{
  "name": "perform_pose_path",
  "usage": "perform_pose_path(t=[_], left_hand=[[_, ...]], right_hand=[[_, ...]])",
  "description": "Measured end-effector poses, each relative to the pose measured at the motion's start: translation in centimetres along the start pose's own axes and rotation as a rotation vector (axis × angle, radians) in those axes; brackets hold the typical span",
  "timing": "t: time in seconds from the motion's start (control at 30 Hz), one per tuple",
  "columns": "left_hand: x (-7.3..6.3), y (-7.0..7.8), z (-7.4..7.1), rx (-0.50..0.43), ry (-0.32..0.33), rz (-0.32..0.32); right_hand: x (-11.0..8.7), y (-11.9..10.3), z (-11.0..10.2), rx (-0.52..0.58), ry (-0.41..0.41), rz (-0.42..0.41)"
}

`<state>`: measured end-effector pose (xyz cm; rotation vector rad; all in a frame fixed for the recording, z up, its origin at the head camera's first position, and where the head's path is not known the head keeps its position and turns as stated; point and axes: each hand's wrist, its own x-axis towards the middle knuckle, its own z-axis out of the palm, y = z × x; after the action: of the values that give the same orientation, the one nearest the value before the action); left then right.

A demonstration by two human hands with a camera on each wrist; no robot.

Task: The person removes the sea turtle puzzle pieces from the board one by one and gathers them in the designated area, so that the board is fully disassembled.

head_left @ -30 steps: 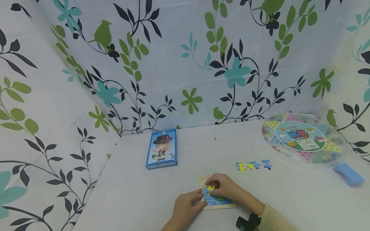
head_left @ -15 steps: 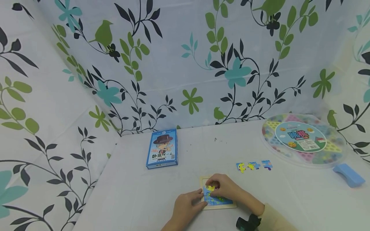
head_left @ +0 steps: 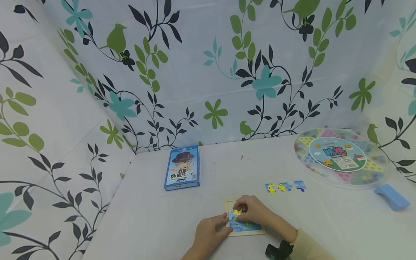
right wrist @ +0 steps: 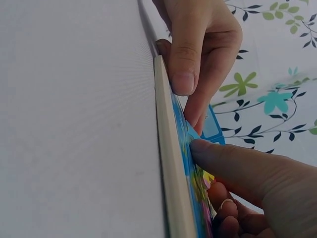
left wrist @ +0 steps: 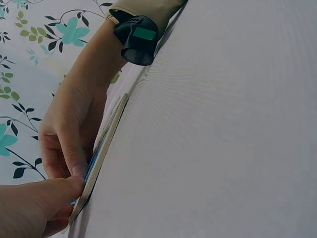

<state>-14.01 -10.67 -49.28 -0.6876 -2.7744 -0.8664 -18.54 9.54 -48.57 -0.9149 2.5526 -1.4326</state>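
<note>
A small jigsaw puzzle in a pale wooden frame (head_left: pixel 247 233) lies near the front of the table, partly filled with blue pieces. My left hand (head_left: pixel 208 232) holds the frame at its left side, thumb toward the near corner. Over the upper part of the puzzle, my right hand (head_left: pixel 254 212) pinches a blue and yellow puzzle piece (head_left: pixel 237 212) between thumb and fingers. The right wrist view shows the right thumb (right wrist: pixel 218 157) low over the pieces, close to the left hand (right wrist: pixel 190 44). Part of the puzzle is hidden beneath the right hand.
Loose puzzle pieces (head_left: pixel 285 186) lie in a row beyond the frame to the right. A blue card-game box (head_left: pixel 182 168) stands at back left. Farther right are a round clear-lidded board game (head_left: pixel 338 157) and a light-blue block (head_left: pixel 392 196). Patterned cloth (head_left: pixel 214 72) hangs behind.
The right fingertips have shifted very slightly to the right over the puzzle with the pinched piece. The left hand and frame stay in place.
</note>
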Motion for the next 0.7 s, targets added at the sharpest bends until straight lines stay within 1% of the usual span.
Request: perform_pose_path(t=[0.17, 0.3, 0.4, 0.7], left_hand=[[-0.06, -0.03, -0.03, -0.004, 0.007, 0.012], [-0.03, -0.07, 0.01, -0.013, -0.002, 0.004], [-0.03, -0.19, 0.16, -0.022, 0.0, 0.006], [-0.07, -0.2, 0.1, -0.026, 0.008, 0.022]], right_hand=[[-0.02, 0.23, -0.02, -0.007, -0.006, -0.046], [0.02, 0.37, 0.02, -0.005, 0.0, -0.083], [0.1, 0.34, 0.03, -0.005, 0.004, -0.091], [0.15, 0.0, -0.02, -0.001, -0.02, -0.065]])
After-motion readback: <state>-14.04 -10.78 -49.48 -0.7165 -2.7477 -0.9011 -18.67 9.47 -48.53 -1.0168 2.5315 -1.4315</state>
